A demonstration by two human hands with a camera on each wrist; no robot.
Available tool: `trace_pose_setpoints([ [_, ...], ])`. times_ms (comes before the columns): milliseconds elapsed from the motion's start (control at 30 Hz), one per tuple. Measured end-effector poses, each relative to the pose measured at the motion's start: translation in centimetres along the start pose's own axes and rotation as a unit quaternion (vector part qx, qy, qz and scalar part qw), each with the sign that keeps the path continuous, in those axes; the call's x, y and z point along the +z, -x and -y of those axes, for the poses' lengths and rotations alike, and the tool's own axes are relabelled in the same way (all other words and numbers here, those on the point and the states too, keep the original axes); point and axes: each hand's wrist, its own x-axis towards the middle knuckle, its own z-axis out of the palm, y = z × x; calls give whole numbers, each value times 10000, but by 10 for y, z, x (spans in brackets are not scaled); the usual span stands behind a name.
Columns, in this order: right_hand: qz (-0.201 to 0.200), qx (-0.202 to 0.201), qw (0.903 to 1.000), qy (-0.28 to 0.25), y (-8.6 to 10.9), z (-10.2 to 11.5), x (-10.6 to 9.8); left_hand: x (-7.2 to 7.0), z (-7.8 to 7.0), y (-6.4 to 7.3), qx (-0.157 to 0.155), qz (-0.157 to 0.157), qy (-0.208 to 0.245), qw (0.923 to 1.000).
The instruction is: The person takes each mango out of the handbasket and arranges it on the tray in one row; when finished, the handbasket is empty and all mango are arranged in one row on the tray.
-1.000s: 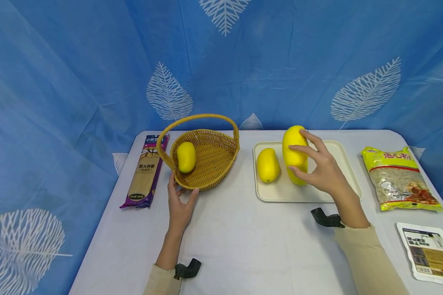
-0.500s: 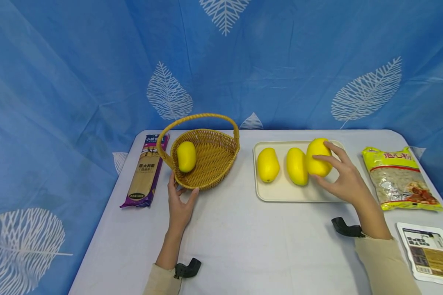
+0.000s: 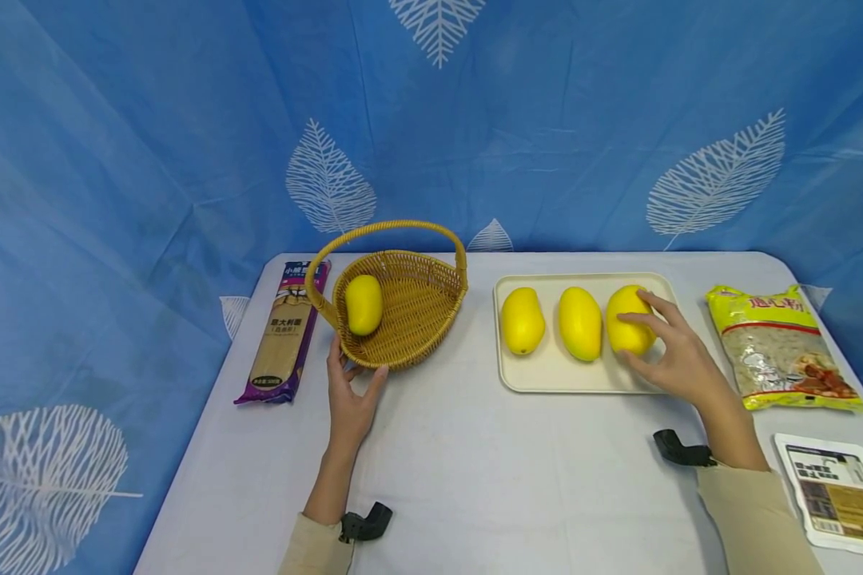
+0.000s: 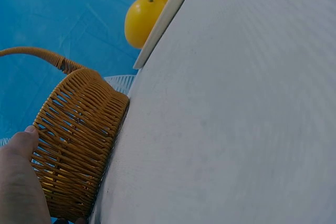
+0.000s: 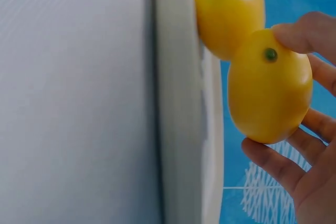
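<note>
My right hand [image 3: 679,355] holds a yellow mango [image 3: 627,319] by its sides at the right end of the cream tray [image 3: 546,383]. In the right wrist view this mango [image 5: 270,87] shows a small green stem spot, with thumb and fingers around it. Two more mangoes, a middle one [image 3: 579,323] and a left one [image 3: 522,321], lie on the tray. My left hand [image 3: 352,407] grips the front left of a wicker basket [image 3: 417,319] with an arched handle; the thumb presses its wall in the left wrist view. Inside the basket lies another mango [image 3: 363,305].
A purple pasta packet [image 3: 280,335] lies left of the basket. Right of the tray are a yellow bag [image 3: 784,347] and a white pouch [image 3: 834,491]. A blue leaf-print cloth [image 3: 546,120] hangs behind the white-covered table [image 3: 489,479].
My right hand has carried its mango from above the middle mango rightward and down to the tray's right end. The left hand and basket stay put.
</note>
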Motion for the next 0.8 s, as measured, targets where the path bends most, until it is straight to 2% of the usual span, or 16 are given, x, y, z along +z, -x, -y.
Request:
trace_pose_setpoints([
  [200, 248, 265, 9993, -88, 1, -7, 5, 1, 1, 0, -6, -22, -79, 10000],
  [800, 499, 80, 9987, -38, -2, -10, 14, 0, 2, -1, -10, 14, 12, 10000],
])
